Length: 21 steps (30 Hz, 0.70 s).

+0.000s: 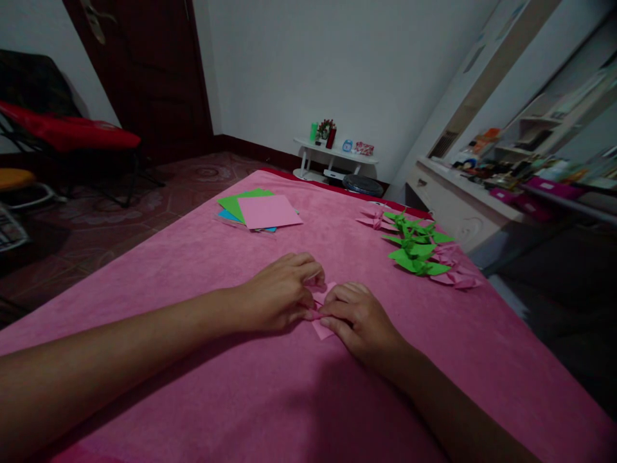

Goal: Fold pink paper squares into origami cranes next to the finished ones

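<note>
Between my two hands is a small folded piece of pink origami paper (324, 330), just above or on the pink cloth. My left hand (284, 292) pinches its left side with thumb and fingertips. From the right, my right hand (359, 321) grips the same paper, thumb below and fingers over the top. The fingers cover much of the folds. Beyond my left hand lies a stack of square paper sheets (270, 211), pink on top, with green and blue beneath. Green paper cranes (418, 247) stand in a cluster to the right, with pink paper cranes (457, 276) beside them.
A pink cloth (193, 270) covers the surface under my hands. Past its far edge, a low white shelf (337, 151) holds small items against the wall. A cluttered white dresser (463, 206) stands at right. A red and black chair (72, 132) is at far left by a dark door (144, 71).
</note>
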Each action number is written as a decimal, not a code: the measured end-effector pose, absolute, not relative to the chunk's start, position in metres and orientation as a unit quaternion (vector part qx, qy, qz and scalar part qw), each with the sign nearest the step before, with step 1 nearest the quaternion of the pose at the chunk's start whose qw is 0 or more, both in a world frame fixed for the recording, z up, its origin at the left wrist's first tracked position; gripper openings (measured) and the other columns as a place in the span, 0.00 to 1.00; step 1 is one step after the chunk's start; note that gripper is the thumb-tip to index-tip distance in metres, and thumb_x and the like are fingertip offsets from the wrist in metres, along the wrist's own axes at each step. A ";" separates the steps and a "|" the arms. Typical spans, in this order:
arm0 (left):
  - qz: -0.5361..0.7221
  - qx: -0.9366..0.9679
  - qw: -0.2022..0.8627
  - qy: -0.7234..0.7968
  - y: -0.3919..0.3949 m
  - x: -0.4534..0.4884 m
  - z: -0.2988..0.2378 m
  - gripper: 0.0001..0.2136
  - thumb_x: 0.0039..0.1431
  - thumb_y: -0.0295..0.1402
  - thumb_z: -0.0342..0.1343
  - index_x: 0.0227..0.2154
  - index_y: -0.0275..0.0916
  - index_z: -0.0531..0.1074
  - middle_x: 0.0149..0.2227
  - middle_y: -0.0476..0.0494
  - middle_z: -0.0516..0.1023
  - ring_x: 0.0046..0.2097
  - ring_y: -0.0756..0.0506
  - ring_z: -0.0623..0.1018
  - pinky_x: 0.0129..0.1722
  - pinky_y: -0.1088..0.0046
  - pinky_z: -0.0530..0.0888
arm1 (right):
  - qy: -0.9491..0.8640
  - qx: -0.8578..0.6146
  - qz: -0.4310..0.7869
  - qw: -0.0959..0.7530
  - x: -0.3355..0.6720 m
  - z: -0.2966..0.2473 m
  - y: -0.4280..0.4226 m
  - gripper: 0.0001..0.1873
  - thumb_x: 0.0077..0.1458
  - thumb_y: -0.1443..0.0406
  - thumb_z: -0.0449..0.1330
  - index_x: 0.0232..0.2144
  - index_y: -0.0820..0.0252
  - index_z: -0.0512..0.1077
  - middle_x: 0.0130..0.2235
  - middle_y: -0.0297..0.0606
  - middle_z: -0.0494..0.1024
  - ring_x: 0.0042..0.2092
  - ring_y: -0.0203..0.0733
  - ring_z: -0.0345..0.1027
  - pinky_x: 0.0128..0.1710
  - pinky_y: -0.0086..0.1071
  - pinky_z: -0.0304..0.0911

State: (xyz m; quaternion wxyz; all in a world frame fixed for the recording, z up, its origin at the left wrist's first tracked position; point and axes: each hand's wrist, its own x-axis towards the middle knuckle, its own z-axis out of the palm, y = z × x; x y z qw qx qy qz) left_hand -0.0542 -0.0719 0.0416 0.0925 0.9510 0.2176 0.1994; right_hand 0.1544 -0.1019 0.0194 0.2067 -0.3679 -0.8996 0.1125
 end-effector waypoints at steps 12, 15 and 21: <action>0.260 0.903 0.235 0.249 -0.061 -0.065 0.023 0.07 0.52 0.38 0.59 0.27 0.41 0.78 0.48 0.42 0.69 0.51 0.43 0.65 0.51 0.63 0.63 | -0.829 -0.453 0.209 0.251 0.150 0.011 -0.103 0.07 0.52 0.68 0.59 0.23 0.57 0.73 0.28 0.31 0.72 0.34 0.37 0.63 0.37 0.33 0.55; 0.282 0.876 0.276 0.276 -0.061 -0.070 0.017 0.07 0.53 0.38 0.58 0.29 0.42 0.78 0.48 0.43 0.70 0.51 0.44 0.66 0.51 0.63 0.63 | -0.824 -0.452 0.212 0.266 0.149 0.012 -0.105 0.08 0.53 0.68 0.58 0.23 0.57 0.72 0.27 0.31 0.71 0.33 0.37 0.63 0.36 0.32 0.54; 0.276 0.857 0.328 0.287 -0.063 -0.072 0.015 0.08 0.56 0.36 0.56 0.28 0.41 0.78 0.47 0.43 0.71 0.48 0.45 0.67 0.50 0.65 0.64 | -0.801 -0.473 0.196 0.311 0.145 0.009 -0.110 0.13 0.54 0.67 0.56 0.19 0.59 0.69 0.24 0.32 0.69 0.31 0.37 0.62 0.35 0.33 0.55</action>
